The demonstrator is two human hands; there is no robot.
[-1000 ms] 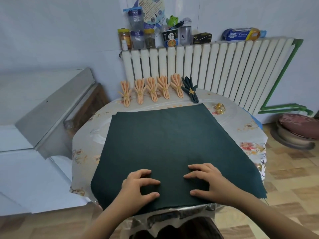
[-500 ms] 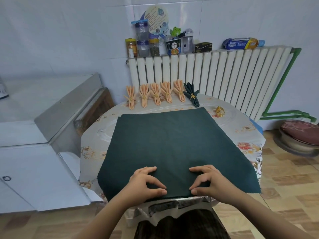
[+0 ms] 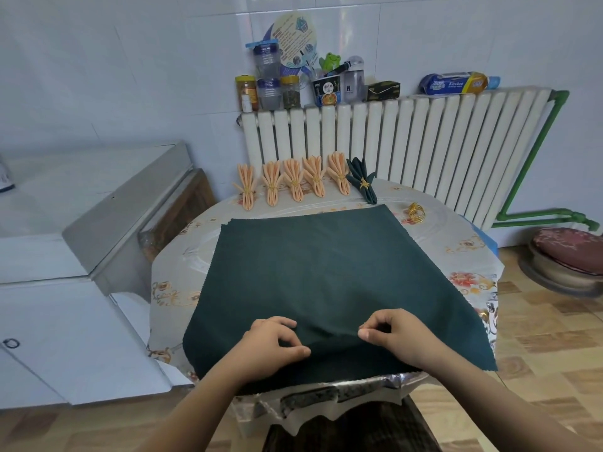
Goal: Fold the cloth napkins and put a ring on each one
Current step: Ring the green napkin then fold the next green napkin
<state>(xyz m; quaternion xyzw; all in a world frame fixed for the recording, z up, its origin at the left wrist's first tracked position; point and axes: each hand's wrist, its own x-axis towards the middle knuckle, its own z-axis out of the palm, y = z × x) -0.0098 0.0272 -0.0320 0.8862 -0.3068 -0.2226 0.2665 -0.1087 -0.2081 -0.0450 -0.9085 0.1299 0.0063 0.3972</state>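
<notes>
A dark green cloth napkin (image 3: 310,272) lies spread flat over the round table (image 3: 456,249). Near its front edge my left hand (image 3: 270,342) and my right hand (image 3: 396,336) each pinch a small ridge of the cloth between thumb and fingers. A loose gold ring (image 3: 416,213) lies at the table's back right. Along the back edge stand several folded orange napkins (image 3: 293,184) with rings and one folded dark green napkin (image 3: 362,184) with a gold ring.
A white radiator (image 3: 408,148) behind the table carries jars, bottles and a box. A white and steel cabinet (image 3: 81,239) stands to the left. A cushioned stool (image 3: 567,256) is on the floor at right.
Both hands have gone from flat on the cloth to curled, pinching up a fold near the front edge. The camera has tilted up a little.
</notes>
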